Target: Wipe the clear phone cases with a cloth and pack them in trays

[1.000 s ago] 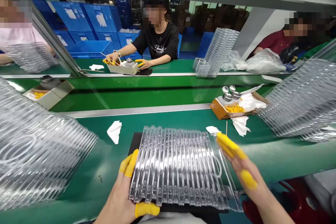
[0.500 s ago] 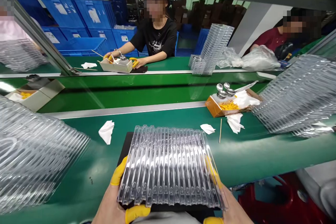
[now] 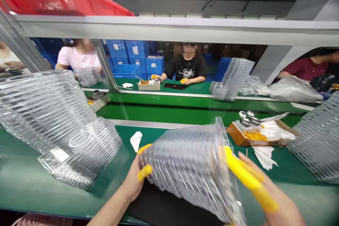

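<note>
**A:** What do the hands have?

**B:** The left hand (image 3: 129,180) and the right hand (image 3: 267,197) hold a big stack of clear plastic trays (image 3: 185,169) between them. The stack is tilted and sits right in front of the person, over a black mat (image 3: 164,208). I can't tell if it touches the mat.

**A:** What are the fingers doing?

**B:** They are holding the stack, one hand on each end. The yellow-capped left fingers (image 3: 145,172) press on the left end. The yellow-capped right fingers (image 3: 241,178) lie long and flat on the right end.

**A:** What else is on the bench?

**B:** The green bench (image 3: 26,197) has a tall leaning pile of trays (image 3: 60,127) on the left and another pile (image 3: 320,144) on the right. A brown box (image 3: 238,135) near the right pile has shiny metal bottles (image 3: 246,118) on it. A white tissue (image 3: 136,140) lies just past the left hand.

**A:** Who is across from the person?

**B:** Someone in a black shirt (image 3: 189,67) sits at the far bench, with both hands near a small white box (image 3: 148,85). Someone in a pink shirt (image 3: 78,58) is far left, and someone in a red shirt (image 3: 304,69) is far right. Blue crates (image 3: 135,51) are stacked behind them.
</note>
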Demonstrator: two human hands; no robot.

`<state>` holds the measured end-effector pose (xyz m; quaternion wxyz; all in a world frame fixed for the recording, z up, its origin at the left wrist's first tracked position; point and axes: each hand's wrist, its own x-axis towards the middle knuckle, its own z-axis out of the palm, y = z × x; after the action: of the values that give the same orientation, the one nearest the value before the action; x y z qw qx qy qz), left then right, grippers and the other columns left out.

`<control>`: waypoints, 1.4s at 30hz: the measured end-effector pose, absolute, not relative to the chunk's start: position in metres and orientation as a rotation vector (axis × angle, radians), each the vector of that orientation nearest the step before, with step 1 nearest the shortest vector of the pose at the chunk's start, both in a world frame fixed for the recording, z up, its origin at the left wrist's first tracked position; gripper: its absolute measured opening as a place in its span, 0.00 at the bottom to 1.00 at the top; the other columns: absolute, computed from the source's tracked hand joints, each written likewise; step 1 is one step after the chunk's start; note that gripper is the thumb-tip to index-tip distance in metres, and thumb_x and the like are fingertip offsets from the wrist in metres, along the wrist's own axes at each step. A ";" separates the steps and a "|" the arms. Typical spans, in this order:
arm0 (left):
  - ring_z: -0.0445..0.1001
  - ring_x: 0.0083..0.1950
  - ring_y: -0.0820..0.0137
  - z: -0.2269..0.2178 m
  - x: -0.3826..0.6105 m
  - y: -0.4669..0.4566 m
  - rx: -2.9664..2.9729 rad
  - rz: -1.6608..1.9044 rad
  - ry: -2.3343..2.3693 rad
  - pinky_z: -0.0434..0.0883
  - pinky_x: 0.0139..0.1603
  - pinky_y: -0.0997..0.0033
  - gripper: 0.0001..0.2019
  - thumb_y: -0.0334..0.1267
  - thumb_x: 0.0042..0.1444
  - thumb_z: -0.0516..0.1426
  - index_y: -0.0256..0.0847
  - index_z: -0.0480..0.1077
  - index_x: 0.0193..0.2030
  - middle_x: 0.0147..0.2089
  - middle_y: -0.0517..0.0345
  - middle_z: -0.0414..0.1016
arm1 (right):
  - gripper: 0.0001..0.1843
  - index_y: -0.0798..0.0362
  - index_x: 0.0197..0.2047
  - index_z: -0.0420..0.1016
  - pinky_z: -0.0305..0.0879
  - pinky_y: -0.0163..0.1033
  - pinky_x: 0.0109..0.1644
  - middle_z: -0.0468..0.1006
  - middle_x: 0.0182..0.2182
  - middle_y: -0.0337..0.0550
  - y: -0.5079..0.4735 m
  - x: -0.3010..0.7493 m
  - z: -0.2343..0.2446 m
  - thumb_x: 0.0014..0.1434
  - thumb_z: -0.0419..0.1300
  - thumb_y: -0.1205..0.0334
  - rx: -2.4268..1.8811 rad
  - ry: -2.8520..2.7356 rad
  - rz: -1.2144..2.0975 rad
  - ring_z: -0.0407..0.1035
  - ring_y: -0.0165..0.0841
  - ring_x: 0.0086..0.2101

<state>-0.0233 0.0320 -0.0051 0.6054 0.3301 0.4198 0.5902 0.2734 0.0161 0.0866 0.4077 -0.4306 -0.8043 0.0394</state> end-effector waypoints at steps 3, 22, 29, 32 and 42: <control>0.70 0.59 0.51 -0.001 -0.022 0.072 0.693 1.288 0.945 0.68 0.58 0.56 0.35 0.63 0.38 0.68 0.44 0.73 0.51 0.52 0.51 0.77 | 0.40 0.48 0.65 0.63 0.66 0.59 0.55 0.71 0.51 0.54 0.049 0.248 0.128 0.54 0.65 0.41 -0.917 -2.140 -0.200 0.65 0.52 0.51; 0.74 0.49 0.62 0.014 -0.022 0.179 0.590 1.297 1.226 0.74 0.48 0.55 0.16 0.42 0.64 0.57 0.38 0.67 0.55 0.54 0.50 0.71 | 0.29 0.54 0.54 0.72 0.60 0.45 0.38 0.70 0.38 0.55 0.160 0.149 0.144 0.63 0.53 0.39 -1.404 -2.269 -0.620 0.64 0.46 0.39; 0.71 0.55 0.59 0.072 -0.041 0.177 0.907 1.730 1.121 0.69 0.55 0.50 0.17 0.45 0.65 0.56 0.39 0.68 0.56 0.58 0.49 0.69 | 0.25 0.55 0.48 0.75 0.60 0.47 0.42 0.72 0.38 0.55 0.153 0.121 0.145 0.62 0.57 0.42 -1.293 -2.314 -0.592 0.64 0.47 0.40; 0.72 0.55 0.60 0.095 -0.039 0.183 1.039 1.678 1.085 0.69 0.56 0.50 0.15 0.43 0.64 0.57 0.38 0.69 0.53 0.56 0.50 0.71 | 0.27 0.52 0.50 0.76 0.60 0.52 0.47 0.73 0.43 0.55 0.159 0.140 0.145 0.63 0.54 0.39 -1.272 -2.210 -0.567 0.64 0.51 0.45; 0.74 0.50 0.61 0.099 -0.027 0.184 1.207 1.536 1.160 0.73 0.50 0.55 0.14 0.42 0.64 0.57 0.38 0.69 0.52 0.53 0.51 0.72 | 0.26 0.55 0.44 0.76 0.67 0.46 0.40 0.75 0.33 0.52 0.193 0.186 0.097 0.66 0.47 0.44 -1.042 -1.734 -0.485 0.70 0.44 0.36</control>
<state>-0.0271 0.1843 0.0990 0.4213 0.4819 0.4632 0.6130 0.1858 0.1935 0.0969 0.5062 -0.4321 -0.7188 -0.2010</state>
